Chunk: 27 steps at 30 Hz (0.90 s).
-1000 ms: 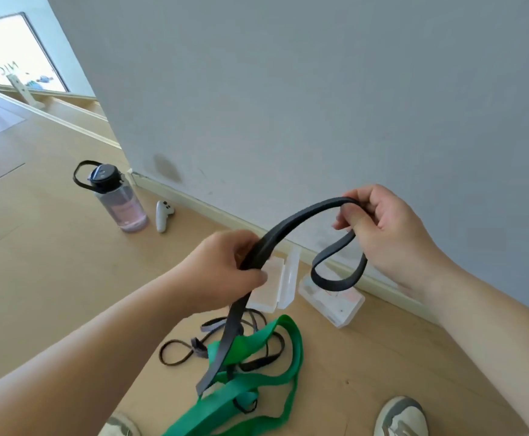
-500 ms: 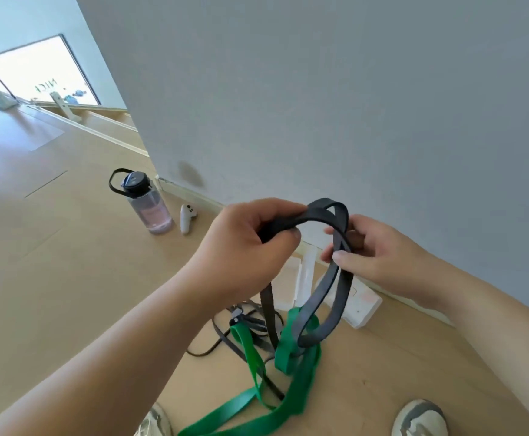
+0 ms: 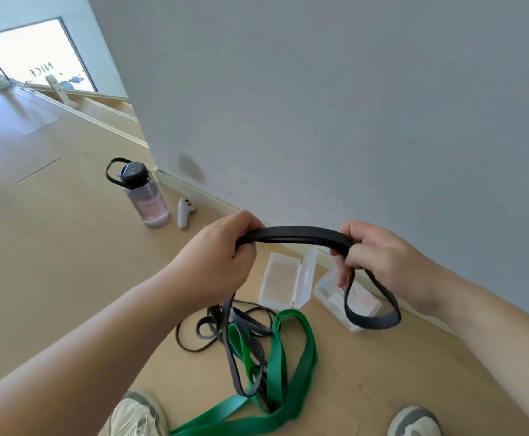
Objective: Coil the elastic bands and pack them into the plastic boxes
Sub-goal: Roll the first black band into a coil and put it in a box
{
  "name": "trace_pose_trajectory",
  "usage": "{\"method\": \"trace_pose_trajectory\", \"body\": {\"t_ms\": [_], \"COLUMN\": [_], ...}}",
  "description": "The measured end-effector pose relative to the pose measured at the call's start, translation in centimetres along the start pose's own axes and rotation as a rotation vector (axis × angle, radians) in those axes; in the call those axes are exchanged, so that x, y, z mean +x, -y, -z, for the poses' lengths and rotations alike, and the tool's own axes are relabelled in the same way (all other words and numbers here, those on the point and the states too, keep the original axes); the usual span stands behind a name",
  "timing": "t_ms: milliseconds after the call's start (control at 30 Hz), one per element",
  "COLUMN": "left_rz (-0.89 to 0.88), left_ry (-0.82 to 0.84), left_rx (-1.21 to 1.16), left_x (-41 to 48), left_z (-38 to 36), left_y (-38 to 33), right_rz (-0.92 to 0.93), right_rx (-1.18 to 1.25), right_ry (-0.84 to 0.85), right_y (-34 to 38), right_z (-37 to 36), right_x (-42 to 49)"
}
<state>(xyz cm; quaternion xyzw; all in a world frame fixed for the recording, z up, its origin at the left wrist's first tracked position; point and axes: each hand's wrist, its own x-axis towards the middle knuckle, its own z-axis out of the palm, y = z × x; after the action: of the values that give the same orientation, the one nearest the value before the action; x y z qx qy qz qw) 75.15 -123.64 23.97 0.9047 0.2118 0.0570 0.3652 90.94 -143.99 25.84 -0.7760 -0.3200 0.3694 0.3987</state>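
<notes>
Mid-frame, the left hand (image 3: 222, 262) and right hand (image 3: 379, 262) each grip the black band (image 3: 300, 234), stretching a doubled span flat, probably to fold coils for the open box (image 3: 283, 280) below.

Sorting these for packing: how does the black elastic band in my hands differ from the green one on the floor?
The black elastic band is held between the left hand and right hand; the green elastic band lies on the floor. Black looks narrower than green. Both are flat loops.
</notes>
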Motion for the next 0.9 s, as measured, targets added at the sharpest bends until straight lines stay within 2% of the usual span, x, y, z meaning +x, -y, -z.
{"method": "trace_pose_trajectory", "body": {"t_ms": [133,200,300,500,600,667,767,800,900], "left_rz": [0.075,0.106,0.025,-0.094,-0.069,-0.048,-0.056,-0.040,0.050], "left_ry": [0.112,0.179,0.270,0.277,0.165,-0.001,-0.239,-0.242,-0.070], "left_rx": [0.161,0.098,-0.021,-0.171,-0.162,-0.162,-0.022,0.033,0.147], "left_x": [0.5,0.6,0.3,0.2,0.4,0.6,1.6,1.8,2.2], "left_z": [0.1,-0.4,-2.4,-5.6,-5.9,-5.7,-5.0,-4.7,-4.1], "left_y": [1.1,1.4,0.9,-0.8,-0.9,-0.9,-0.4,-0.3,0.4], "right_rz": [0.061,0.100,0.168,0.233,0.241,0.245,0.206,0.194,0.140], "right_rx": [-0.028,-0.036,-0.022,-0.040,-0.036,-0.073,-0.143,-0.143,-0.168], "right_ry": [0.034,0.004,0.037,-0.062,-0.127,-0.171,-0.170,-0.172,-0.231], "right_y": [-0.2,-0.1,0.2,0.4,0.2,-0.1,-0.3,-0.2,-0.3], "right_z": [-0.6,-1.0,-1.7,-1.7,-0.9,-0.2,0.5,0.7,1.5], "right_x": [0.1,0.1,-0.1,0.3,0.5,0.4,-0.1,-0.3,-0.7]}}
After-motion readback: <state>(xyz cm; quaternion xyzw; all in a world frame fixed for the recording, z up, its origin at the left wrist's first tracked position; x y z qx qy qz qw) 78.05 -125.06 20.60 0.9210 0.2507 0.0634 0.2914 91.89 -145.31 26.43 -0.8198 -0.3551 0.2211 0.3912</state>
